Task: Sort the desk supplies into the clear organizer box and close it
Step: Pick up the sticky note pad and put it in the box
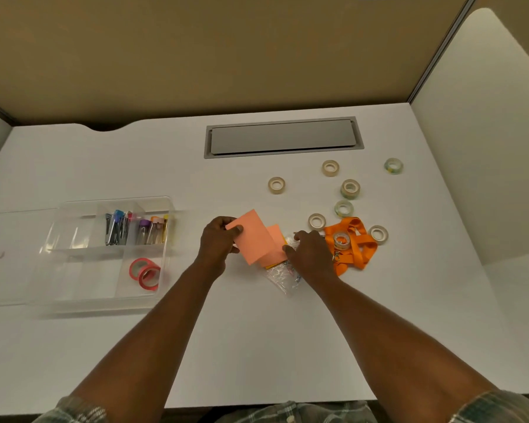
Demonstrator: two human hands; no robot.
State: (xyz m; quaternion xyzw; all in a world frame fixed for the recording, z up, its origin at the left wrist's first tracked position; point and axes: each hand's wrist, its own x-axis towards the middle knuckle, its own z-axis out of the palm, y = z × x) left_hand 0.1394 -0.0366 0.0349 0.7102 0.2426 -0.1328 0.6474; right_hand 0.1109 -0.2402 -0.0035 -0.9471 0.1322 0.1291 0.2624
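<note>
The clear organizer box [74, 300] lies open at the left of the desk. Its back compartments hold binder clips [116, 228] and capped tubes [153, 230], and two red tape rolls [145, 273] sit in the front right one. My left hand [217, 244] is shut on a salmon sticky-note pad [252, 236], lifted and tilted. A second salmon pad [275, 245] lies under it on a yellow one. My right hand [310, 254] rests on a clear bag of paper clips [283, 276], fingers curled at its top; the grip itself is hidden.
Several clear tape rolls [350, 188] are scattered at the right, one on an orange lanyard [359, 242]. A grey cable hatch [283, 137] is set into the desk at the back. The box's clear lid [9, 257] lies hinged out to the left. Partition walls surround the desk.
</note>
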